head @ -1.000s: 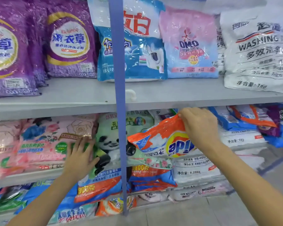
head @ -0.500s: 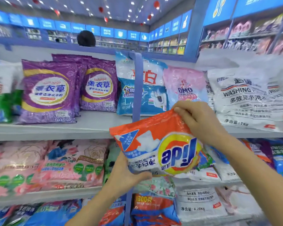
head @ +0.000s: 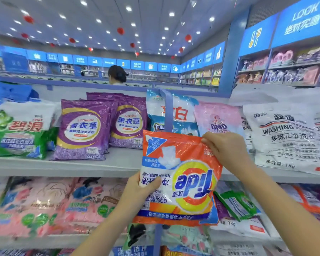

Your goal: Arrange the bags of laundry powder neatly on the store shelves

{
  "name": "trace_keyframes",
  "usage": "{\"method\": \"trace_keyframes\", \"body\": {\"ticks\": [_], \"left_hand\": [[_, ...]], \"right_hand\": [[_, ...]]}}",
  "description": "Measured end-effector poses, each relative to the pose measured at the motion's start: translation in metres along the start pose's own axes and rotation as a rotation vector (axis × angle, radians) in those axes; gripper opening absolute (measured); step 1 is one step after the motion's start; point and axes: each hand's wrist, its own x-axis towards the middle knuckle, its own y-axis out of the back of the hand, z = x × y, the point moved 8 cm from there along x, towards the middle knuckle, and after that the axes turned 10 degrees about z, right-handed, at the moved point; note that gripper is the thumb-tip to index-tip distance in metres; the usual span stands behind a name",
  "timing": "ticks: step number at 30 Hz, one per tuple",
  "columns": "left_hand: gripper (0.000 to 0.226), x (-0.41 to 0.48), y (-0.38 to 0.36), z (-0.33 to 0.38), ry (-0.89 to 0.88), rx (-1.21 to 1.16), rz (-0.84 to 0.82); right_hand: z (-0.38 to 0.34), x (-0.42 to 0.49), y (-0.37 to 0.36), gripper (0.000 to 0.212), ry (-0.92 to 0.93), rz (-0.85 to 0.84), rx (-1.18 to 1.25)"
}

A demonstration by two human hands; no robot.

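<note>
Between the left hand point(head: 141, 190) gripping its side and the right hand point(head: 227, 150) pinching its corner, the inverted orange bag point(head: 183, 182) awaited shelving.

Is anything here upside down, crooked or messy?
Yes. The orange plastic Tide laundry powder bag, held by the left hand and right hand, is upside down: its logo reads inverted. Below right, a green-and-white bag lies tilted among jumbled packs, unlike the upright purple bags above.
</note>
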Motion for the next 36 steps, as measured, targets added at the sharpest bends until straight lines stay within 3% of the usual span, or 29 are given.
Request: {"method": "trace_keyframes", "body": {"ticks": [3,6,8,10,13,15,19,21,24,26,28,30,32,36], "left_hand": [[0.015,0.007,0.001,0.023,-0.098,0.099,-0.036],[0.014,0.019,-0.003,0.061,-0.262,0.303,-0.128],[0.023,0.029,-0.011,0.083,-0.369,0.525,-0.206],[0.045,0.037,-0.022,0.1,-0.456,0.801,-0.28],[0.04,0.043,-0.039,0.119,-0.522,1.065,-0.381],[0.035,0.043,-0.047,0.125,-0.526,1.16,-0.433],[0.039,0.043,-0.06,0.128,-0.598,1.273,-0.524],[0.055,0.047,-0.061,0.128,-0.646,1.384,-0.484],[0.07,0.05,-0.042,0.135,-0.678,1.517,-0.343],[0.089,0.047,-0.023,0.145,-0.819,1.471,-0.194],[0.091,0.035,0.012,0.152,-0.916,1.079,0.054],[0.073,0.025,0.059,0.123,-0.738,0.545,0.219],[0.07,0.023,0.075,0.071,-0.483,0.242,0.2],[0.096,0.028,0.061,-0.012,-0.121,0.12,0.057]], "right_hand": [[0.012,-0.011,-0.003,0.042,-0.2,-0.045,0.091],[0.019,-0.024,-0.009,0.028,-0.501,-0.206,0.569],[0.002,-0.017,-0.003,0.039,-0.521,-0.264,0.869],[-0.017,-0.004,0.003,0.055,-0.478,-0.314,0.967],[-0.036,0.024,0.016,0.064,-0.38,-0.335,0.777],[-0.045,0.041,0.025,0.069,-0.234,-0.361,0.455],[-0.076,0.04,0.004,0.067,0.027,-0.648,0.093],[-0.086,0.038,-0.009,0.053,0.029,-0.708,0.132],[-0.087,0.041,-0.02,0.024,-0.096,-0.71,0.409],[-0.09,0.042,-0.022,0.025,-0.088,-0.68,0.466],[-0.092,0.041,-0.026,0.033,-0.098,-0.639,0.514],[-0.086,0.04,-0.029,0.027,-0.192,-0.596,0.653],[-0.078,0.042,-0.028,0.025,-0.253,-0.56,0.767],[-0.077,0.053,-0.019,0.024,-0.284,-0.527,0.953]]}}
